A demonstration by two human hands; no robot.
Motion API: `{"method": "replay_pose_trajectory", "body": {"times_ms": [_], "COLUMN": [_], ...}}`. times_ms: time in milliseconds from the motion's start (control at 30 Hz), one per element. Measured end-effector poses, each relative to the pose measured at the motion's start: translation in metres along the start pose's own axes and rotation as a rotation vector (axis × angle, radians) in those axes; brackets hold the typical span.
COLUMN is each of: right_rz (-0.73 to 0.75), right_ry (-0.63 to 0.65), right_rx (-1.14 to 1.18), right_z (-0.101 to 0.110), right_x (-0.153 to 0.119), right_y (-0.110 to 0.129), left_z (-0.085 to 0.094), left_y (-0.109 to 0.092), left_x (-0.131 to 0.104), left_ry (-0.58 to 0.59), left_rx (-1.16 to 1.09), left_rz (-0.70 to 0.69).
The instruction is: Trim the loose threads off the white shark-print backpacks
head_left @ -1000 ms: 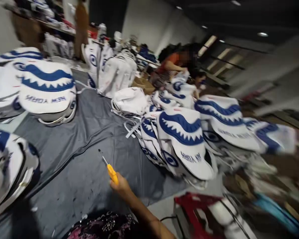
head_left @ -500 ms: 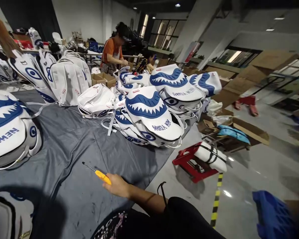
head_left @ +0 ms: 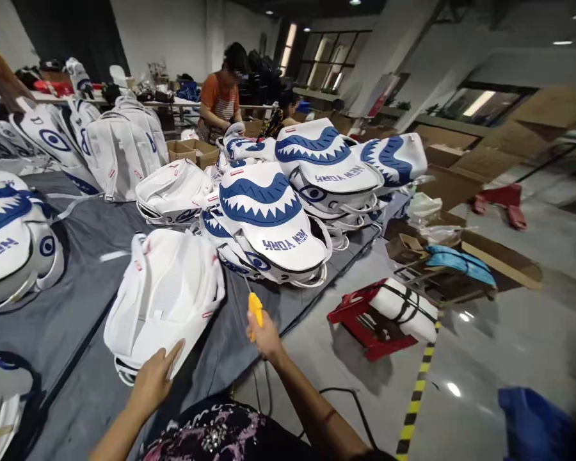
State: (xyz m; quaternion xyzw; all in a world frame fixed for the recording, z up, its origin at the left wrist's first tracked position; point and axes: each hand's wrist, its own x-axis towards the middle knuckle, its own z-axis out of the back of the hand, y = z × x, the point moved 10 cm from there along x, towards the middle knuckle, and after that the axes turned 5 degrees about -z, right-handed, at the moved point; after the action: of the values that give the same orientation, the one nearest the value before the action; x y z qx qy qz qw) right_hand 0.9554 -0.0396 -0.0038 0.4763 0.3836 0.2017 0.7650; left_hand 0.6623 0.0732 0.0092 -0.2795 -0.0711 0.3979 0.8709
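Note:
My right hand (head_left: 265, 334) is wrapped round the yellow handle of a screwdriver-like tool (head_left: 255, 308), its thin metal shaft pointing away from me. A white backpack (head_left: 170, 291) lies on the grey cloth in front of me, straps and back panel up. At its near edge, my left hand (head_left: 152, 379) rests with a finger stretched over the white fabric; some of its fingers are hidden. Just beyond the tool, a pile of white backpacks (head_left: 273, 218) shows blue shark-mouth prints and "NEW YORK" lettering.
Grey cloth (head_left: 77, 339) covers the table. More backpacks stand at left (head_left: 9, 237) and far left (head_left: 120, 150). A person (head_left: 219, 96) in orange works across the table. On the right floor are a red stool (head_left: 365, 320), cardboard boxes (head_left: 504, 256) and a blue plastic item (head_left: 532, 422).
A white backpack now lies before me where bare cloth was, and my left hand has come into view at it. My right hand has moved right with the tool, now pointing more forward.

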Motion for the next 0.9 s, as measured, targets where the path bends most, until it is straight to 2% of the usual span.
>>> {"method": "replay_pose_trajectory", "body": {"times_ms": [33, 100, 200, 233, 300, 367, 400, 533, 633, 700, 767, 900], "right_rz": [-0.007, 0.047, 0.143, 0.157, 0.151, 0.103, 0.077, 0.095, 0.152, 0.182, 0.211, 0.238], "right_ry": [-0.011, 0.019, 0.132, 0.167, 0.236, 0.299, 0.329, 0.431, 0.498, 0.491, 0.449, 0.352], "right_rx": [0.022, 0.012, -0.022, -0.027, -0.025, -0.038, -0.066, -0.345, -0.646, -0.802, -0.925, -1.169], "right_z": [0.015, 0.032, 0.023, 0.014, -0.009, -0.034, -0.045, -0.074, -0.087, -0.094, -0.104, -0.14], "right_x": [-0.004, -0.011, -0.016, -0.014, -0.009, -0.003, -0.002, -0.001, 0.002, 0.012, 0.026, 0.04], "right_y": [-0.007, -0.005, 0.011, 0.016, 0.024, 0.029, 0.031, 0.055, 0.078, 0.091, 0.105, 0.12], "left_z": [-0.02, -0.038, -0.044, -0.04, -0.018, 0.008, 0.011, -0.014, -0.006, 0.002, 0.007, 0.01], "left_y": [-0.007, -0.023, -0.041, -0.041, -0.025, -0.001, 0.009, 0.047, 0.081, 0.109, 0.127, 0.125], "left_x": [-0.004, -0.016, -0.038, -0.041, -0.039, -0.037, -0.036, -0.024, -0.038, -0.056, -0.067, -0.062], "left_ry": [0.075, 0.163, 0.292, 0.267, 0.06, -0.222, -0.286, -0.244, -0.343, -0.389, -0.39, -0.283], "left_rx": [0.008, -0.069, -0.227, -0.231, -0.139, 0.052, 0.121, 0.174, 0.139, -0.042, -0.33, -0.839], "left_rz": [0.002, -0.02, -0.076, -0.066, 0.049, 0.266, 0.364, 0.516, 0.591, 0.627, 0.573, 0.35]}}
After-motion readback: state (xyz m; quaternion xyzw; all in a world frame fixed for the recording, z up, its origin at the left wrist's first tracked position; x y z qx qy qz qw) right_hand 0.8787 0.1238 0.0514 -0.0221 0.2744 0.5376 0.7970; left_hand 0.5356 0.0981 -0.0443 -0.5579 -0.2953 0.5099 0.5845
